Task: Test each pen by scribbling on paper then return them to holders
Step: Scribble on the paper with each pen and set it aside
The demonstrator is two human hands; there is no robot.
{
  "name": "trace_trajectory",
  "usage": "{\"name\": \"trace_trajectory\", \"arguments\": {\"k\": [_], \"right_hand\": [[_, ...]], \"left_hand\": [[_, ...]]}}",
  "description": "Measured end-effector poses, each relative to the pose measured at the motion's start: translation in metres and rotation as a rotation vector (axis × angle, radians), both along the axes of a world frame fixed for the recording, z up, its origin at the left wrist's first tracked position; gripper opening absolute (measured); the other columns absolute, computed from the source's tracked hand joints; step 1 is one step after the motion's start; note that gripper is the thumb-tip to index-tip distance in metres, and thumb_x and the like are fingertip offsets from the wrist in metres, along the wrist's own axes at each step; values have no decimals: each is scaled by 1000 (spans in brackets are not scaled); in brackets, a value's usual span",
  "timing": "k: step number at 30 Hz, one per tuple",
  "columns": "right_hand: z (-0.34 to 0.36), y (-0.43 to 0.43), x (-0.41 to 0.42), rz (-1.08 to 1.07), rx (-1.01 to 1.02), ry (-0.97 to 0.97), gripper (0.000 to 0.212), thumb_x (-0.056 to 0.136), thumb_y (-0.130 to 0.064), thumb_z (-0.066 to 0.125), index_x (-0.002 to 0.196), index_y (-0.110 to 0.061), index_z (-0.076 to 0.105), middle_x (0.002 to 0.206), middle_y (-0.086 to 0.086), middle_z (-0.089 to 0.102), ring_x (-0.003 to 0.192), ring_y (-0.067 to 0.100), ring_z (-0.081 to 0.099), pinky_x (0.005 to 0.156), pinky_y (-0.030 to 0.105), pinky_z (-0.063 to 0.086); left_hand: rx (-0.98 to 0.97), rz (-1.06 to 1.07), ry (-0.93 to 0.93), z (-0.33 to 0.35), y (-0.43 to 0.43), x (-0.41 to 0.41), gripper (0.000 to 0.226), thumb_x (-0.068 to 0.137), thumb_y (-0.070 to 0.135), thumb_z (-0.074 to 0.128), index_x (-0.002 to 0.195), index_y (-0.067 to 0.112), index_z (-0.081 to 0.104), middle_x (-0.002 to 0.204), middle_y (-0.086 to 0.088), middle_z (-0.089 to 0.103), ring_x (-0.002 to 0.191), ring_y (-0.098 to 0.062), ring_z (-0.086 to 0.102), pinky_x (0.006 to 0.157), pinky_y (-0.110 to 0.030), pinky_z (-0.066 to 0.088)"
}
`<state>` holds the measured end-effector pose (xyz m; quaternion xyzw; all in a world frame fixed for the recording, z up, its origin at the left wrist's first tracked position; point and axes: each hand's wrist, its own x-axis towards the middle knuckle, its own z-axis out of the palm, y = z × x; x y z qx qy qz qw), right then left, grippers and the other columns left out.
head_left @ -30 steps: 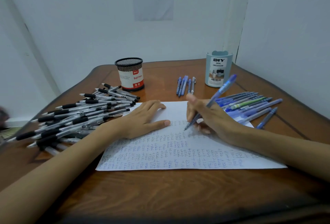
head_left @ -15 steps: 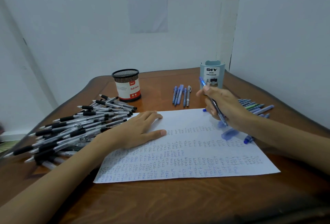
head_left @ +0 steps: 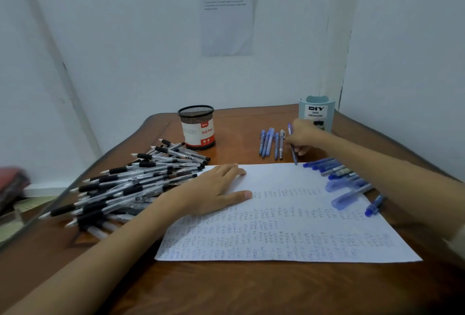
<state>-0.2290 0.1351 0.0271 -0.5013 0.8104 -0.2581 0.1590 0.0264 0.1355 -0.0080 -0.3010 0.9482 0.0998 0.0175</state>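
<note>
Your right hand (head_left: 305,136), pinching the blue pen (head_left: 293,151), is reaching farther now, beside the far row of pens (head_left: 270,142); left hand (head_left: 216,189) staying flat on the paper (head_left: 276,234).

Left grip (head_left: 211,190) lies flat, fingers straight; right grip (head_left: 303,135), arm stretched forward, curls round a pen (head_left: 294,155).

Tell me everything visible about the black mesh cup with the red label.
The black mesh cup is a round holder of what looks like wire mesh, with a dark rim and base. A white and red label wraps its lower part and reads "Ball Pen". It stands upright on the wooden table, just behind the pile of black-grip pens. No pens show above its rim, and no hand touches it.
</note>
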Motion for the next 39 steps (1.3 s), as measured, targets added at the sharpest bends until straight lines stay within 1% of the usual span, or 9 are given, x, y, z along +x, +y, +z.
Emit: {"name": "trace_trajectory", "arguments": {"k": [4, 7, 11, 16, 22, 26, 29, 32, 39], "right_hand": [[-9, -11, 2, -46, -14, 128, 30, 96, -19, 52, 73, -1, 49, 59, 11, 57, 47, 18, 56, 48, 24, 49], [-6, -3, -8, -41, -57, 164, 28, 97, -25, 51, 96, 3, 54, 62, 11, 59, 49, 17, 58, 47, 24, 50], [2, 29, -30, 227, -66, 243, 13, 94, -19, 55, 100, -10, 61, 76, 2, 62, 67, 16, 60, 53, 17, 46], [9, 64, -59, 478, 237, 236, 23, 89, -16, 62, 111, -20, 66, 105, -9, 64, 92, -1, 56, 76, 10, 41], [4, 78, -73, 432, 85, 276, 16, 83, -13, 68, 79, -27, 65, 89, -8, 65, 83, 4, 59, 68, 11, 42], [-1, 81, -67, 443, -20, 353, 16, 90, -15, 59, 80, -26, 54, 95, 0, 64, 88, 16, 58, 71, 20, 44], [10, 90, -62, 409, -276, 494, 19, 90, -6, 58, 103, -18, 52, 103, 8, 62, 93, 23, 58, 74, 24, 44], [27, 107, -46, 417, -631, 270, 50, 88, 1, 57, 131, -23, 46, 86, 0, 62, 83, 6, 62, 73, 12, 51], [22, 119, -24, 323, -726, -284, 32, 88, 4, 57, 106, -22, 55, 72, 2, 69, 69, 8, 69, 58, 34, 59]], "left_hand": [[-9, -4, -2, -1, -1, 1, 76, 83, 69, 26, 146, 29, 18, 156, 7, 13, 140, -12, 19, 111, -31, 20], [-12, -11, 3, -2, -1, 0, 75, 83, 68, 25, 146, 28, 18, 155, 7, 14, 139, -12, 20, 110, -30, 19], [-20, -13, 3, -2, -1, 0, 76, 82, 68, 25, 146, 28, 18, 155, 6, 14, 139, -13, 20, 111, -30, 20], [-1, -9, -8, 2, 0, -1, 77, 80, 69, 26, 145, 28, 20, 152, 6, 20, 135, -12, 26, 109, -31, 24], [4, -1, -34, 7, 2, -1, 77, 78, 70, 28, 143, 29, 23, 148, 6, 25, 128, -11, 32, 106, -31, 30], [-2, -9, -23, 7, 2, 0, 77, 77, 69, 27, 143, 29, 23, 147, 7, 26, 127, -10, 33, 104, -27, 29], [1, -11, -26, 7, 2, 0, 79, 77, 72, 25, 143, 30, 22, 149, 8, 24, 129, -9, 31, 102, -25, 27], [-1, -12, -33, 7, 3, -1, 81, 75, 72, 24, 143, 30, 21, 150, 9, 22, 130, -9, 29, 103, -25, 26], [-8, -11, -42, 9, 6, -2, 75, 80, 69, 26, 144, 30, 19, 151, 9, 21, 131, -8, 28, 103, -24, 25]]}}
